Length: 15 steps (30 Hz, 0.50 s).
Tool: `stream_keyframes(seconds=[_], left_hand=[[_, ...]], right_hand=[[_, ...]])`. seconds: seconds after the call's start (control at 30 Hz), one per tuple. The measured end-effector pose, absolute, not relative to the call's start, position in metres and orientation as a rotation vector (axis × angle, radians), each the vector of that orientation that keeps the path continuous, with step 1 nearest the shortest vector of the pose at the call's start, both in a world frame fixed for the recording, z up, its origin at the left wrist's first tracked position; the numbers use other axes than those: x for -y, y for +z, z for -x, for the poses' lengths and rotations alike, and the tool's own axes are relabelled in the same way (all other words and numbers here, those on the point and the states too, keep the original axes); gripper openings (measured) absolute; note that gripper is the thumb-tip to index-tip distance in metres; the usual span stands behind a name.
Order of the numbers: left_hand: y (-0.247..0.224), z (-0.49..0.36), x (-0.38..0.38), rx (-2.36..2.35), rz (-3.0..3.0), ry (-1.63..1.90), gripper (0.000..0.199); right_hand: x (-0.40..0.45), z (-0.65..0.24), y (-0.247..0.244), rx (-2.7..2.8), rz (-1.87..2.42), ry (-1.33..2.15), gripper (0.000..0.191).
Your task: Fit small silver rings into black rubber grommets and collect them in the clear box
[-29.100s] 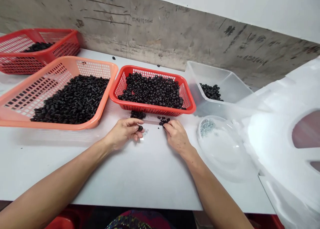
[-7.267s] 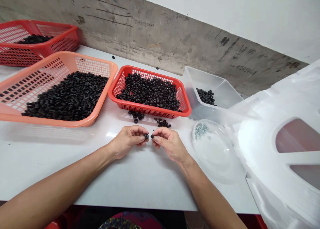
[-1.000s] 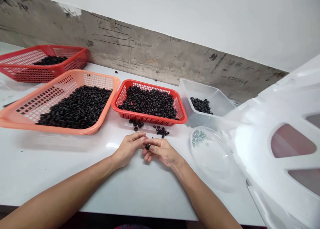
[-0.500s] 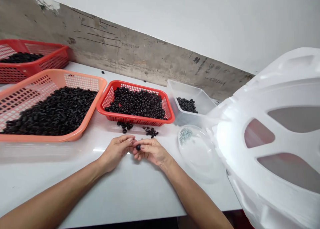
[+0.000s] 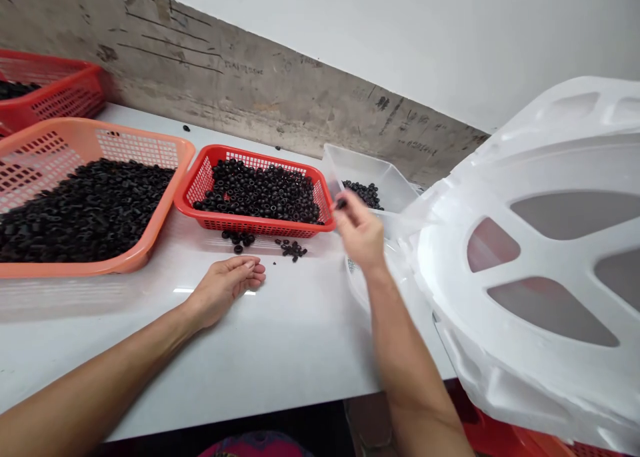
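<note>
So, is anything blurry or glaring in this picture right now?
In the head view, the right hand and the small black piece in its fingertips look smeared; in that same view, the left hand is crisper, glare streaks the white table beside it, and the white openwork piece looks washed out at its left edge.

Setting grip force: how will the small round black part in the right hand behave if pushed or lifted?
The small round black part may roll if pushed, given its rounded outline. Likely light: the bare right hand holds it at the fingertips. Probably stiff: similar black pieces heaped in the red plastic basket look uncrushed.
</note>
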<state>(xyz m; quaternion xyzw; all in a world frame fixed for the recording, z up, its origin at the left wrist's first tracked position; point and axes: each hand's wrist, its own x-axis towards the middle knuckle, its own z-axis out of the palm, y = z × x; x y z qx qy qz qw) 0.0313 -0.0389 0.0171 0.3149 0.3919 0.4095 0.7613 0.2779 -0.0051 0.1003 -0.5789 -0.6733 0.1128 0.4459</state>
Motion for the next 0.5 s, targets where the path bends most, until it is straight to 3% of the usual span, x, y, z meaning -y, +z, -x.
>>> stream_keyframes(seconds=[0.07, 0.17, 0.33, 0.5], left_hand=[[0.016, -0.031, 0.039, -0.855, -0.692, 0.89, 0.03], [0.013, -0.031, 0.038, -0.852, -0.706, 0.889, 0.032], [0.009, -0.031, 0.037, -0.816, -0.756, 0.902, 0.033], [0.005, -0.035, 0.042, -0.822, -0.837, 1.001, 0.033]], right_hand=[[-0.011, -0.31, 0.12, 1.685, 1.532, 0.024, 0.059], [-0.011, -0.322, 0.12, 1.718, 1.586, -0.192, 0.059], [0.035, -0.256, 0.048, 2.0, 1.283, -0.125, 0.033], [0.064, -0.207, -0.002, 2.361, 1.228, -0.03, 0.041]])
